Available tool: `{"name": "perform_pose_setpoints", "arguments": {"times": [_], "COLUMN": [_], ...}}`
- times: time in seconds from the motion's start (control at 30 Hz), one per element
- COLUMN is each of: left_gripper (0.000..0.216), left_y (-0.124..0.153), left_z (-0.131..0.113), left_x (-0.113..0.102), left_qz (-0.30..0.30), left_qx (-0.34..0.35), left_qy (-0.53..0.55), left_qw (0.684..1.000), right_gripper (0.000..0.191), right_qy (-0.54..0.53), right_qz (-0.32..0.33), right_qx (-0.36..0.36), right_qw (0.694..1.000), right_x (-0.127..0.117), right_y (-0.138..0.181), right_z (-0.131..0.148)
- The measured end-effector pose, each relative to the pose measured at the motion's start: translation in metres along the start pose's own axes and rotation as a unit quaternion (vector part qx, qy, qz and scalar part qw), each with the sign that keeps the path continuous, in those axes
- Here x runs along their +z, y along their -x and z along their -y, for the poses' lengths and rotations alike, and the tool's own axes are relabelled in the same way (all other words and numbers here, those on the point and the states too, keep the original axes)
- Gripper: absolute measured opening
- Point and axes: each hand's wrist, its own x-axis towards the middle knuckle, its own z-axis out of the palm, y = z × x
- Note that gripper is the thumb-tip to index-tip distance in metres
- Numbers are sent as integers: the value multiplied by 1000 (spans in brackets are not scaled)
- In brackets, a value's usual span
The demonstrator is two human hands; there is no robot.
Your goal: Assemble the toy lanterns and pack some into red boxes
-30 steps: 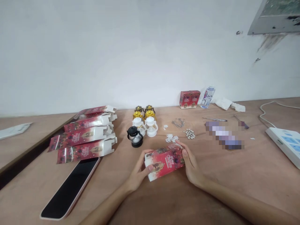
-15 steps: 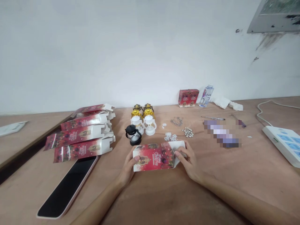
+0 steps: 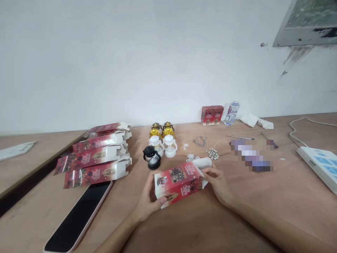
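Note:
Both my hands hold a red and white printed carton (image 3: 179,182) just above the wooden table (image 3: 263,196), near its front. My left hand (image 3: 150,200) grips the carton's left end, thumb on its front face. My right hand (image 3: 217,181) pinches the right end, where a white flap (image 3: 202,163) stands open. The carton is tilted, its right end higher. Just behind it stands a small black lantern (image 3: 152,157), with white lanterns (image 3: 163,144) and gold lanterns (image 3: 162,131) in pairs further back.
Several flat red cartons (image 3: 93,156) lie fanned out at left, a phone (image 3: 79,213) face up in front of them. Small white tabs (image 3: 191,156), round button cells (image 3: 212,153), metal hooks (image 3: 199,142), two red boxes (image 3: 212,115), a bottle (image 3: 231,113) and a power strip (image 3: 319,166) lie to the right.
The carton went from tilted to level and now tilted again, showing another printed face. Its white end flap has come open on the right, and my right hand shifted to that end.

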Motion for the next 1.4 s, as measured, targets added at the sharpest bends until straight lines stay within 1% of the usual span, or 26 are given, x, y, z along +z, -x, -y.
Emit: {"name": "perform_pose_setpoints", "arguments": {"times": [0.1,0.17,0.2,0.27,0.3,0.33,0.4,0.43,0.5,0.53,0.57,0.6,0.67,0.7,0.77,0.8,0.83,0.87,0.93,0.97,1.03,1.1,1.23,1.3,1.4], "left_gripper": [52,53,55,58,60,61,60,59,59,57,57,60,68,70,69,68,67,67,65,63,56,48,39,37,34], "left_y": [-2,-4,-6,-14,-20,-28,-45,-53,-69,-76,-81,-85,-91,-92,-95,-97,-98,-99,-101,-102,-103,-104,-104,-103,-101], "left_z": [-5,-10,-15,-29,-39,-52,-82,-97,-124,-134,-140,-144,-143,-140,-133,-129,-125,-123,-118,-117,-114,-111,-106,-106,-108], "left_x": [-12,-27,-36,-52,-59,-64,-66,-64,-55,-49,-43,-37,-27,-23,-18,-16,-15,-14,-12,-10,-7,-2,6,9,13], "left_qz": [-43,-87,-113,-177,-190,-205,-204,-203,-141,-111,-96,-97,-125,-144,-172,-178,-179,-176,-162,-158,-156,-169,-205,-209,-205], "left_qx": [17,32,39,57,62,72,99,123,140,147,158,165,175,184,222,251,281,310,357,375,403,430,474,478,463], "left_qy": [-37,-71,-86,-96,-93,-93,-136,-184,-297,-356,-408,-445,-477,-484,-501,-512,-523,-534,-557,-570,-592,-604,-620,-624,-622], "left_qw": [998,993,989,978,975,972,965,954,934,916,894,875,852,843,819,802,784,767,732,714,680,649,591,583,598], "right_gripper": [20,22,22,20,19,18,16,15,14,14,15,16,18,18,15,12,9,8,14,17,22,25,31,32,33], "right_qy": [-95,-154,-161,-113,-62,-2,121,173,259,298,334,368,435,466,512,521,516,498,435,401,352,334,278,219,153], "right_qz": [-72,-99,-112,-118,-105,-82,1,49,136,174,206,230,258,261,244,229,205,172,86,47,2,-3,10,36,56], "right_qx": [-17,-10,-18,-63,-92,-119,-146,-150,-155,-160,-167,-174,-194,-211,-255,-274,-284,-288,-283,-281,-280,-266,-201,-173,-166], "right_qw": [993,983,980,985,988,989,982,972,944,925,905,884,841,819,783,776,781,800,850,870,893,905,939,960,973], "right_x": [-13,-25,-30,-37,-37,-34,-21,-12,7,14,20,24,27,26,24,24,25,27,34,39,48,56,63,63,61], "right_y": [-21,-38,-46,-56,-58,-58,-51,-46,-36,-32,-28,-26,-23,-23,-23,-24,-24,-25,-27,-28,-32,-34,-36,-36,-36], "right_z": [13,28,37,59,70,80,96,101,106,106,107,107,109,112,122,128,135,141,151,153,153,148,138,137,137]}}
